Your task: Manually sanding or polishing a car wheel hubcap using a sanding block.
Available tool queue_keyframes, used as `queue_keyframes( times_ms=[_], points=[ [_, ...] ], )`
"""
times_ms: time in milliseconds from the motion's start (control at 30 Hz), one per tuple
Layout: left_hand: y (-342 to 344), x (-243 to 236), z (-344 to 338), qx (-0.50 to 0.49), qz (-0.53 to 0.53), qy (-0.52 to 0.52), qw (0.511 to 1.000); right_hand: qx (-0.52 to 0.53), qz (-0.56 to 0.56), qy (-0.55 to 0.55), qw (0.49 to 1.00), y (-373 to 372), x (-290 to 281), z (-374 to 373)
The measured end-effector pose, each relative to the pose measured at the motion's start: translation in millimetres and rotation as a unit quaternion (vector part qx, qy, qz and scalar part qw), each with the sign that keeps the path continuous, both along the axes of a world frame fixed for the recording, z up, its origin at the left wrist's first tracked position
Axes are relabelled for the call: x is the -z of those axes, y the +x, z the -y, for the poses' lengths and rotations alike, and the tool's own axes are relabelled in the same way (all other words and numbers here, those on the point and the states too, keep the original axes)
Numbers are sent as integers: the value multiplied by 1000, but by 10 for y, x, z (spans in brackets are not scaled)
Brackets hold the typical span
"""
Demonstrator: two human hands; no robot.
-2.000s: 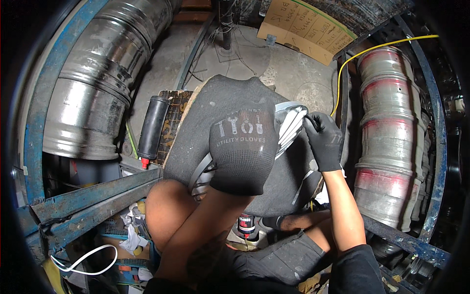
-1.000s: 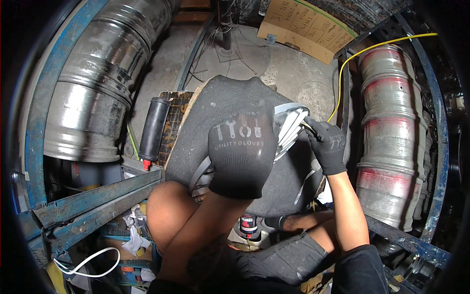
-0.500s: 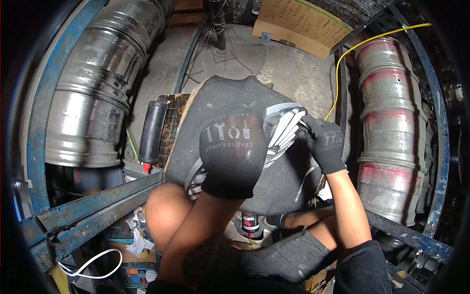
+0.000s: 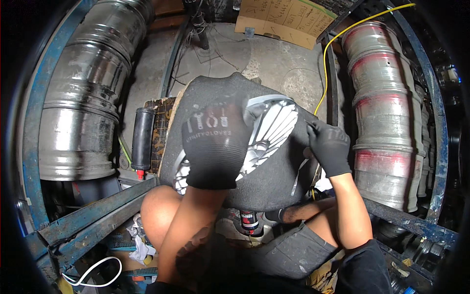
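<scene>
On the worktop (image 4: 274, 188), the left hand (image 4: 215, 139) covers the disc (image 4: 279, 122), probably steadying it; near the right edge, the right hand (image 4: 331, 148) curls. I cannot tell either grip's hold.

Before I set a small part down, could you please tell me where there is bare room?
The concrete floor has bare room between the dark pad and the cardboard, left of the yellow cable. The pad has room between its near edge and the silver spoked piece. It is crowded by the black cylinder and under the left hand.
</scene>
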State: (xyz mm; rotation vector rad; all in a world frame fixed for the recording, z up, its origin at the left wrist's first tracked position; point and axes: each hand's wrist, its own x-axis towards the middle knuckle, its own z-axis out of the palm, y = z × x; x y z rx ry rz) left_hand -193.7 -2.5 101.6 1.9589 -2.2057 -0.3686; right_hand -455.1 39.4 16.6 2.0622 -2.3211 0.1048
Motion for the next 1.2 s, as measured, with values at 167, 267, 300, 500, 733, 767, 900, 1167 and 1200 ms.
queue_keyframes(
  times_ms=[167, 267, 300, 500, 733, 767, 900, 1167, 1200],
  points=[
    [72, 228, 60, -14, -89, -57, 994, -98, 149, -48, 983, -186, -66, 27],
    [173, 357, 45, -3, -69, -71, 995, -154, 146, -52, 976, -15, -97, 98],
    [198, 359, 50, 0, -58, -82, 995, -159, 141, -36, 977, -7, -60, 123],
    [129, 393, 80, 14, -29, -126, 991, -251, 5, -83, 964, -26, 140, 326],
    [223, 328, 254, -31, -78, -33, 996, -84, -119, -7, 989, -211, 216, -39],
    [315, 196, 247, -76, -96, 3, 992, -91, -108, -12, 990, -133, 124, -41],
    [340, 370, 285, -68, -92, 5, 993, -57, 50, -4, 997, -171, -194, -26],
    [622, 413, 245, -102, -50, -20, 993, -98, 272, 10, 957, 22, -377, 92],
    [633, 384, 236, -104, -58, 9, 993, -95, 274, 8, 957, 30, -380, 88]
  ],
)
